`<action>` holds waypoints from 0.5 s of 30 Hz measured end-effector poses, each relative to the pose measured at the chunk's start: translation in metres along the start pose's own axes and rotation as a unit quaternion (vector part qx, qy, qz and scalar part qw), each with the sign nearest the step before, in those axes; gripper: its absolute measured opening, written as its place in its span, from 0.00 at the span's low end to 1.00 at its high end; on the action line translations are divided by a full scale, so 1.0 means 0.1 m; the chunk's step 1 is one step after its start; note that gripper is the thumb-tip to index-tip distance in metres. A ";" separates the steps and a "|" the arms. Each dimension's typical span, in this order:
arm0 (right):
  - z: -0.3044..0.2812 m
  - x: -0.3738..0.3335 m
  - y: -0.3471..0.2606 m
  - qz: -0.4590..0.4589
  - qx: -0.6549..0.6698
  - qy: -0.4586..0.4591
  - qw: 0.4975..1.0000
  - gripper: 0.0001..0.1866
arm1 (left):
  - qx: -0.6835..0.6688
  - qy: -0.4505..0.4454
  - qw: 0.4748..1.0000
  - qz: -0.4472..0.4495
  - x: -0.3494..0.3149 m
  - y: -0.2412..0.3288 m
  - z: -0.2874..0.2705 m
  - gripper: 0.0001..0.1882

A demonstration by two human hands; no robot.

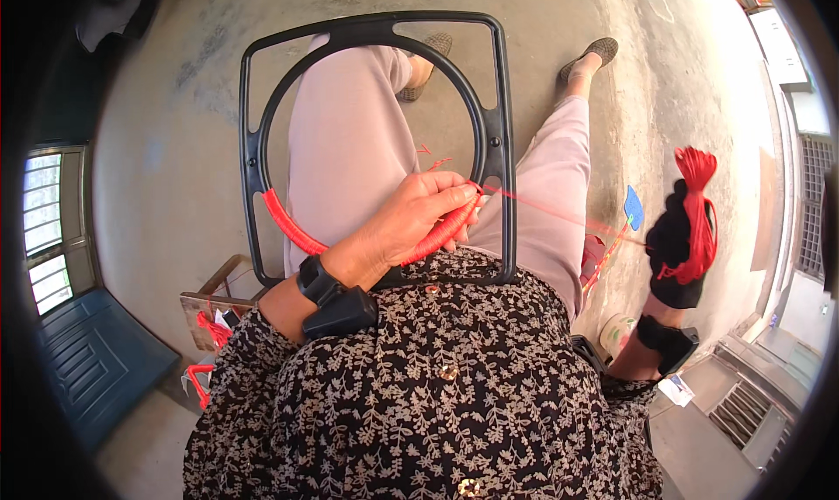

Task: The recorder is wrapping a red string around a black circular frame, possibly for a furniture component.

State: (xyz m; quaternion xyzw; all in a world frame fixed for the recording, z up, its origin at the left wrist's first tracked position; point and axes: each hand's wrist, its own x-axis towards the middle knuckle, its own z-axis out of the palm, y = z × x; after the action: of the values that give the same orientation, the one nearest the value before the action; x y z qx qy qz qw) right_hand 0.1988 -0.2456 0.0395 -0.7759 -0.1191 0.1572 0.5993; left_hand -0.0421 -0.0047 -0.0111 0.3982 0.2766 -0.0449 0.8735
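Note:
A black frame (371, 33) with a ring inside it lies across my lap. Red cord wrapping (293, 227) covers the lower arc of the ring in tight turns. At the right end of this wrapping, my left hand (415, 210) is closed, thumb and fingers pinching the wrapped ring. Out to the right, my right hand (671, 238), in a black glove, is closed around a hank of red cord (702, 220), whose looped end sticks up. A thin red strand (568, 213) stretches from the ring to this hand. The glove hides most of the right fingers.
On the left, a wooden box (203, 316) stands near red cord bundles (214, 328) and a blue door-like panel (105, 351). Beyond my right leg are a blue flat piece (634, 208) and a pale round container (617, 330). Red cord scraps (437, 163) show beyond the ring's edge.

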 end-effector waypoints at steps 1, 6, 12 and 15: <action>-0.17 0.05 0.04 0.031 0.054 -0.032 0.998 0.16 | -0.010 -0.004 1.000 0.010 0.00 -0.02 -0.02 0.12; -0.30 0.28 0.03 0.150 0.251 -0.063 0.954 0.19 | -0.074 0.006 0.997 0.034 -0.02 0.05 0.07 0.10; 0.60 0.60 -0.27 -0.081 0.115 -0.119 0.983 0.20 | -0.040 0.041 0.997 0.046 0.06 0.02 0.09 0.07; 1.38 0.42 -0.44 -0.420 -0.221 -0.118 0.872 0.26 | 0.042 0.078 0.993 0.078 0.06 -0.04 0.03 0.06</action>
State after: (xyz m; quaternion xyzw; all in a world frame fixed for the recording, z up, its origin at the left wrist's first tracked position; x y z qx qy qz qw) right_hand 0.1842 -0.0953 0.0455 -0.7405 -0.5350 -0.0495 0.4037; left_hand -0.0365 -0.0086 -0.0152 0.4571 0.3096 0.0430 0.8327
